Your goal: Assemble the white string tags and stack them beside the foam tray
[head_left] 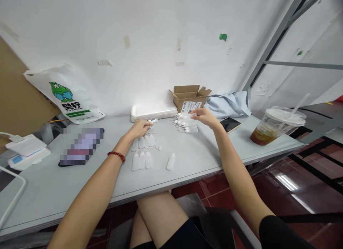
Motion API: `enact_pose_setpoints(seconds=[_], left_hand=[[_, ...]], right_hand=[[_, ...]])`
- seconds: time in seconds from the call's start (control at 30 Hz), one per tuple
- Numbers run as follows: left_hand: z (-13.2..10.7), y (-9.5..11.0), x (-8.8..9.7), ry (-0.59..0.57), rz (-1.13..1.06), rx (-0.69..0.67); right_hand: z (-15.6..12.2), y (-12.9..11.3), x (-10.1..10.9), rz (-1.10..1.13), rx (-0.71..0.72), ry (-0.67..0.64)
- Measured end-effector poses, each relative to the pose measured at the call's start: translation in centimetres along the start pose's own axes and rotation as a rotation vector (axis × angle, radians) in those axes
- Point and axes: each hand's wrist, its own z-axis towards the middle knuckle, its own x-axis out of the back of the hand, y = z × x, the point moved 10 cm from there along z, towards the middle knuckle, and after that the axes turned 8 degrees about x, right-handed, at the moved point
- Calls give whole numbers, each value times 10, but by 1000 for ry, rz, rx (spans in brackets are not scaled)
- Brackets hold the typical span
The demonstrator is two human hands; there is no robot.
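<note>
My left hand (pixel 139 128) rests on the grey table (pixel 53 192), fingers curled around a small white piece at its fingertips, just above two rows of small white pouches (pixel 142 151). One pouch (pixel 170 162) lies apart to the right. My right hand (pixel 204 116) hovers over a heap of white tagged pieces (pixel 184 124), pinching one white piece between its fingers. A red bead bracelet (pixel 117 155) circles my left wrist.
An open cardboard box (pixel 189 96), white trays (pixel 152 112) and blue cloth (pixel 227 103) sit by the wall. A phone (pixel 230 124) and an iced drink cup (pixel 277 125) stand at right. A plastic bag (pixel 64 95), blurred dark item (pixel 81 147) and white device (pixel 26 150) lie at left.
</note>
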Motion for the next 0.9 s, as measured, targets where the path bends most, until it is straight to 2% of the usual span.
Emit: enact_pose_setpoints(seconds=[0.1,0.27,0.33,0.6,0.73,0.9], left_hand=[[-1,-3,2,6,1,25],[-2,-4,0,-8,-28,33],[-2,-4,0,4,-44,30],[-3,0,3,38,13,3],[-12,21,18,173,64,-72],[-27,41,34,286,-27,-89]], right_hand=[[-3,0,-2,90,-15,-48],[-15,0,-18,177,-96,-288],[-19,2,-20,171,-121,-330],[-18,10,-17,77,-142,-299],[-17,10,-16,40,-127,-303],[-15,15,-13,-54,-144,-275]])
